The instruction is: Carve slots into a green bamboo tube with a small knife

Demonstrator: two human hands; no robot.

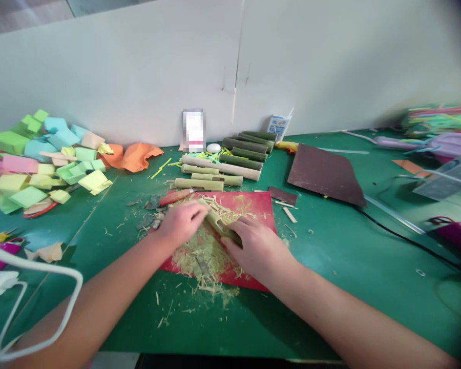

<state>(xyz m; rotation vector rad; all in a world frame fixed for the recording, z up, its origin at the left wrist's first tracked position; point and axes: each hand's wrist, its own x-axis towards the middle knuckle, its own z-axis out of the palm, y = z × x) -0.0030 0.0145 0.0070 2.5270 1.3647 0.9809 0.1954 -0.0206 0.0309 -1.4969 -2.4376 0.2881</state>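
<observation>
A short green bamboo tube (215, 220) with a notch cut in its side lies slanted over a red sheet (262, 207). My left hand (184, 221) is closed on its far end, the fingers pinched together. Around the near end my right hand (256, 246) is wrapped, its thumb along the side. Pale shavings (203, 261) cover much of the sheet around the tube. Just beyond my left hand lies a tool with a red-brown handle (175, 197); its tip is partly lost among the shavings.
Peeled bamboo tubes (217, 180) and dark unpeeled ones (249, 146) lie behind the sheet. Folded coloured paper boxes (49, 154) are piled at left. A brown sandpaper-like sheet (325, 174) lies at right, near a black cable (403, 233). A white cable (77, 287) hangs front left.
</observation>
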